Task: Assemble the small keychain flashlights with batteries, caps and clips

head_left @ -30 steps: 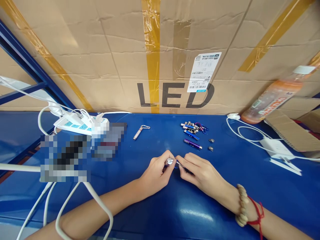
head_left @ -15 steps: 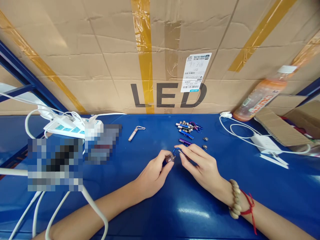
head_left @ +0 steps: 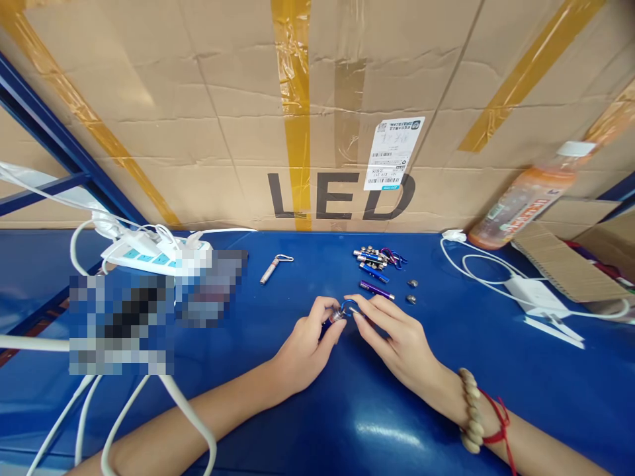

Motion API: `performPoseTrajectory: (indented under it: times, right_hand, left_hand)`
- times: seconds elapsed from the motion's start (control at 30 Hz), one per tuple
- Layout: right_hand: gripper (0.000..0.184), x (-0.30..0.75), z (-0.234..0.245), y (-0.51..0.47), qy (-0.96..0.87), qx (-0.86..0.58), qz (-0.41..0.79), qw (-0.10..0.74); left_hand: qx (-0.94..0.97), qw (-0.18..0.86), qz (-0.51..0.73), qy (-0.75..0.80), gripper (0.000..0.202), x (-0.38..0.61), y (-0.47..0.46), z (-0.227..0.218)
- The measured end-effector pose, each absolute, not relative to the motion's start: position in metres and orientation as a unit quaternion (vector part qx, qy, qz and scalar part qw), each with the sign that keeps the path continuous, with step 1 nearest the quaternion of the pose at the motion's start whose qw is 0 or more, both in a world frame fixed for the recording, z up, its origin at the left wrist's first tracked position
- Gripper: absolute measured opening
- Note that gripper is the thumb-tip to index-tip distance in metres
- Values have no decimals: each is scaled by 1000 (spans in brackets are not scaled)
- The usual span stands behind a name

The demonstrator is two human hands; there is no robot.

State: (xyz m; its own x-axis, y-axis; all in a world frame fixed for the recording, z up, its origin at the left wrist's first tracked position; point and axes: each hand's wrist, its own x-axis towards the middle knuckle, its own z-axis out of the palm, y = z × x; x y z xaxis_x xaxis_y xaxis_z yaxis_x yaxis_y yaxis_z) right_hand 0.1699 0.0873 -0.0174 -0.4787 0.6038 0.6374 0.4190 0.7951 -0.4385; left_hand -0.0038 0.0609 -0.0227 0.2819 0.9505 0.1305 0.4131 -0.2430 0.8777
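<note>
My left hand (head_left: 308, 347) is closed, pinching a small silver cylinder (head_left: 337, 316) between thumb and forefinger; most of it is hidden in the fingers. A blue carabiner clip (head_left: 349, 303) is held in the fingertips of my right hand (head_left: 399, 340). The clip's curved end meets the tip of the cylinder; whether it is hooked on, I cannot tell. Beyond the hands lie a purple penlight (head_left: 377, 290), a blue penlight (head_left: 374, 272) and a pile of small metal parts and clips (head_left: 370, 256). Two button cells (head_left: 411, 299) rest on their right.
A silver penlight with a clip (head_left: 269, 272) lies at the left. Further left are a white power strip (head_left: 159, 259), cables and a blurred dark object. At the right stand an orange drink bottle (head_left: 526, 198), a white adapter (head_left: 530, 294) and an open carton (head_left: 560, 264). A large cardboard box (head_left: 223, 132) lines the back.
The blue clip in my right hand has come left against the tip of the silver cylinder. The view has shifted slightly; the things on the table look unmoved.
</note>
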Motion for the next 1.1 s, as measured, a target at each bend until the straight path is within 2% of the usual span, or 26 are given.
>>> performPoseTrajectory:
  times: [0.13,0.4,0.77,1.1]
  right_hand:
    - [31,171,-20,90,-859,-322,129,377]
    - [44,175,-21,92,-855,-362,200,313]
    - [27,176,-15,85,-866,-357,214,277]
    - [24,176,-13,87,-875,-363,166,275]
  left_hand:
    - [701,354,346,513,17,-6,65,-22]
    - [703,214,346,583,22,-29,93,-25]
    - [738,-2,314,597,26,-64,117,-39]
    - [715,-162,159,661,34,-61,111,-32]
